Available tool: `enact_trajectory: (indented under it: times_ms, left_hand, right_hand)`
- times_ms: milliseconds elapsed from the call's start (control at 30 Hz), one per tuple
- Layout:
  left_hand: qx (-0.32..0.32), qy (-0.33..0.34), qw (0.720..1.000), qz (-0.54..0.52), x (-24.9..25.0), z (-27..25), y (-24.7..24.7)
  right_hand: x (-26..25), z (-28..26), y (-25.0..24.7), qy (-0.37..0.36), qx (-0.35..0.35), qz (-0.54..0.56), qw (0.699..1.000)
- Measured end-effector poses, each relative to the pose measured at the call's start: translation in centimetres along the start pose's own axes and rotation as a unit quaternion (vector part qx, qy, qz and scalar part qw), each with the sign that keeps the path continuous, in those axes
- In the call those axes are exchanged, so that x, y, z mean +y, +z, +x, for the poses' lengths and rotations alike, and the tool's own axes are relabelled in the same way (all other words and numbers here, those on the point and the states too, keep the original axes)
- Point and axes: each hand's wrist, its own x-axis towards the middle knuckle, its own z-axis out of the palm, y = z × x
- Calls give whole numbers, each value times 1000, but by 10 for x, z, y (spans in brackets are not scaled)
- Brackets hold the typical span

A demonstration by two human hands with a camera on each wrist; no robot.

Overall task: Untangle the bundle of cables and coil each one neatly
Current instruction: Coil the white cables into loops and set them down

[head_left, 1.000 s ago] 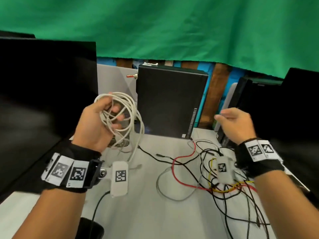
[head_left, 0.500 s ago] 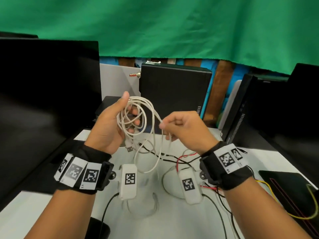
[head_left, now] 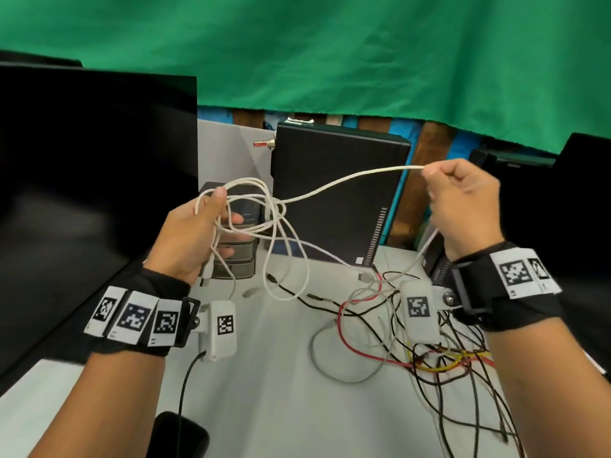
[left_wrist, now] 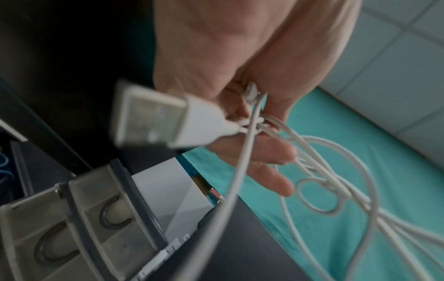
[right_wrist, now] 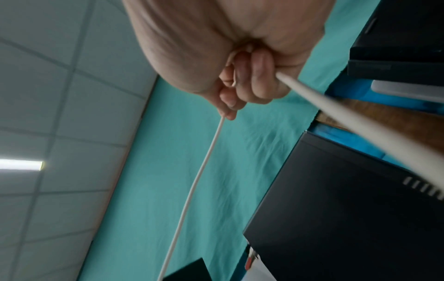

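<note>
1. Head view shows the left hand [head_left: 195, 236] up above the counter [head_left: 264, 375], with its fingers [head_left: 220, 196] curled round a bunch of white cable [head_left: 251, 206] loops.
2. The left wrist view shows the loops squeezed between thumb and fingers, while the white plug [left_wrist: 158, 118] hangs loose near the palm.
3. I think the left hand holds the bunch still so the other hand can pull one part free.
4. The right hand [head_left: 463, 206] is shut tight on the same white cable. In the right wrist view the cable goes in one side of the fist and comes out the other.
5. The pulled part runs in a long line from the loops to the right hand. It looks held high and far to the side so the knot can slide open.
6. A knot sits just right of the left fingers, where the loops cross.
7. The rest of the cable hangs down toward the counter.
8. On the counter, under the right wrist, lies a pile of wires [head_left: 439, 355] not yet sorted.
9. Count: two hands, one white cable in them, one red wire, one yellow wire, one grey loop. The black wires are too mixed up to count.
10. Behind stand a black box [head_left: 337, 200] and some small drawers [head_left: 236, 259].
</note>
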Motion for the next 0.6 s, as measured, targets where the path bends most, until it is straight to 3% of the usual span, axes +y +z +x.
enact_trajectory:
  times_ms: [200, 400, 600]
  left_hand:
    - [12, -35, 998, -40, 1, 6, -11]
    - [89, -78, 991, -66, -11, 19, -28]
    - [78, -40, 996, 4, -24, 19, -13]
  right_hand:
    - [5, 20, -30, 27, 104, 49, 993]
    - [7, 27, -53, 44, 163, 90, 981]
    - [-3, 41, -75, 44, 236, 113, 964]
